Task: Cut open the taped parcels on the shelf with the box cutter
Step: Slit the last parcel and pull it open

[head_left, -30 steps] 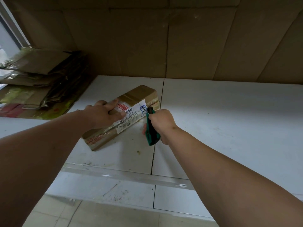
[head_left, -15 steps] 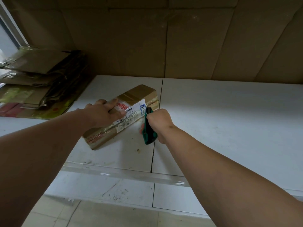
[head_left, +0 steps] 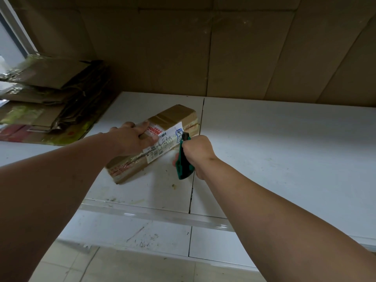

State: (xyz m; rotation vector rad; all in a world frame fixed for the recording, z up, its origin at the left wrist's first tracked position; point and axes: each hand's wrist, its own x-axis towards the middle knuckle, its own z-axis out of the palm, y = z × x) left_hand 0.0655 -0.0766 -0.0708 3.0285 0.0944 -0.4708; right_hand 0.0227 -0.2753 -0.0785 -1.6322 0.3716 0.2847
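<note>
Flattened cartons [head_left: 50, 102], seemingly stacked, left of parcel [head_left: 173, 121].

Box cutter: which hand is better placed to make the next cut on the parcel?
Right. The right hand already grips the green box cutter, its tip at the parcel by the label. The left hand holds the parcel steady.

Flattened cardboard boxes [head_left: 50, 94] are stacked at the far left. Brown cardboard sheets [head_left: 223, 47] are seen lining the back wall.
</note>
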